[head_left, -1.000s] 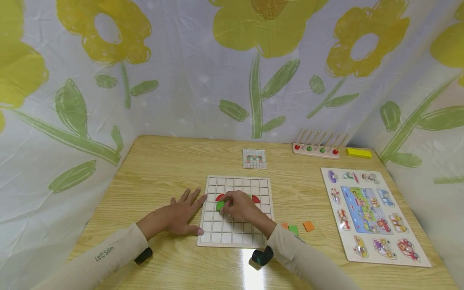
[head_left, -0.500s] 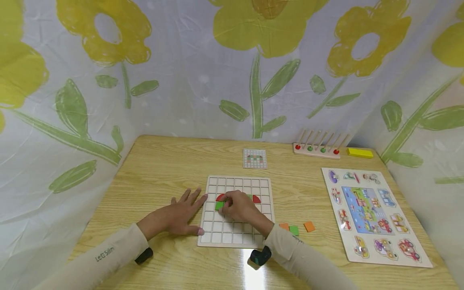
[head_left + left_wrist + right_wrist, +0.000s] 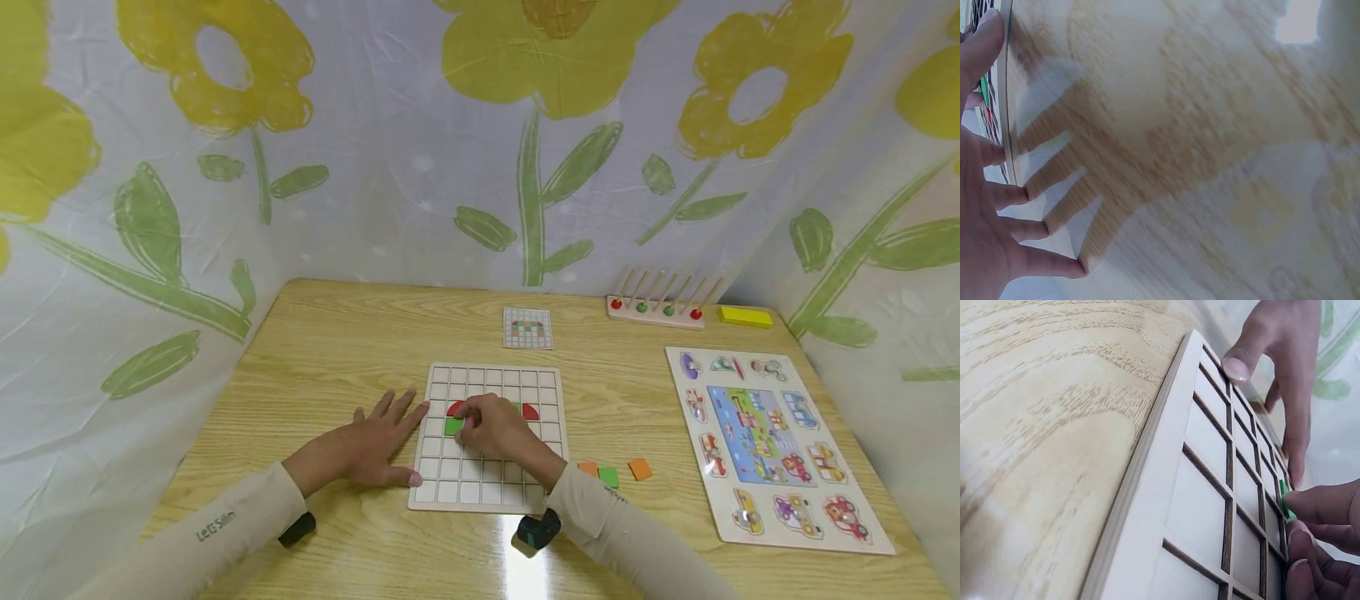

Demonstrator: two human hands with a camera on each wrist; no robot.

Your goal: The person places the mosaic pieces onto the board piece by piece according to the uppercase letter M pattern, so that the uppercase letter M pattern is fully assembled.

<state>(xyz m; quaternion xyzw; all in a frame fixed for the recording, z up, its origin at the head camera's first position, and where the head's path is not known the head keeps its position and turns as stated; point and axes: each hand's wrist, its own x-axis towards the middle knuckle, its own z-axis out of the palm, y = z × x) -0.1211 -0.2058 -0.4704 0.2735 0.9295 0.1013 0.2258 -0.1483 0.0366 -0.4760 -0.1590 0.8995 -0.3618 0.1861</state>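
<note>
A white gridded board (image 3: 469, 495) lies on the table. My right hand (image 3: 497, 427) is over its left-middle cells, fingers curled, thumb and finger pinching the edge of a green square tile (image 3: 453, 427). In the right wrist view, the thumb tip meets that green tile (image 3: 1285, 499) low against the grid. Red rounded pieces lie in the row above: one on the left (image 3: 454, 408), another on the right (image 3: 531, 412). The hand hides the cells between. My left hand (image 3: 377, 446) rests with spread fingers at the board's left edge, thumb on its frame.
Right of the board lie an orange tile (image 3: 640, 469), a green tile (image 3: 608, 477) and another orange one, partly overlapped. A pattern card (image 3: 527, 328) lies behind the board. Farther right are a picture puzzle (image 3: 757, 433), a peg stand (image 3: 655, 312) and a yellow block (image 3: 745, 317).
The green tile at my right fingers has shifted slightly left and sits more squarely in its cell. My right thumb tip shows more at its edge. The left hand stays put.
</note>
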